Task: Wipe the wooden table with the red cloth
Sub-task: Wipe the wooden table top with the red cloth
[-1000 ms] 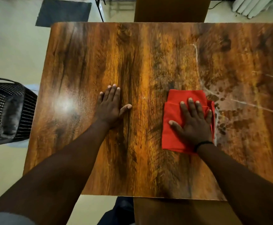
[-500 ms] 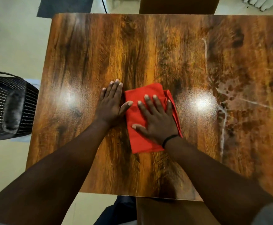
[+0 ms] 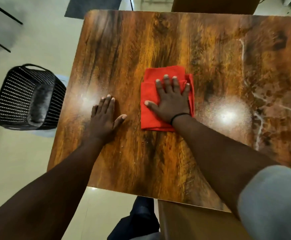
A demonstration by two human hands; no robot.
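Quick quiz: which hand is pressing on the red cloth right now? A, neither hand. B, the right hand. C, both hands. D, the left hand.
B: the right hand lies flat on the red cloth, while the left hand rests on the bare table beside it.

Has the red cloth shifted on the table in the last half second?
Yes. The red cloth under the right hand slid right, away from the resting left hand, back toward the white streaks.
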